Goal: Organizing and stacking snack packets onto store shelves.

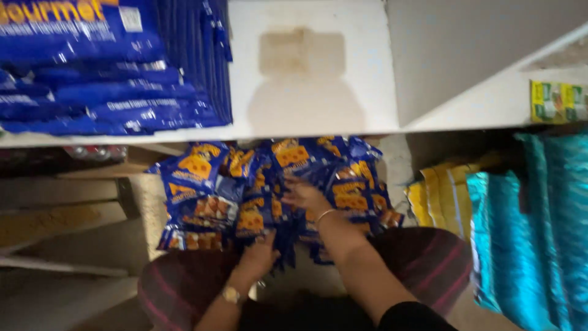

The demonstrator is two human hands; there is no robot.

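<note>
Bright light washes the white shelf (306, 67) pale. Below the shelf the view is dim and shadowed. Motion blur softens everything, most around the heap of blue snack packets (269, 184) under the shelf.

right hand (306, 196): blurry, fingers hard to see | left hand (260, 254): fingertips hidden among the snack packs (202, 184) | blue bags (92, 73): cut off at top and left | teal bags (539, 227): cut off at right
</note>
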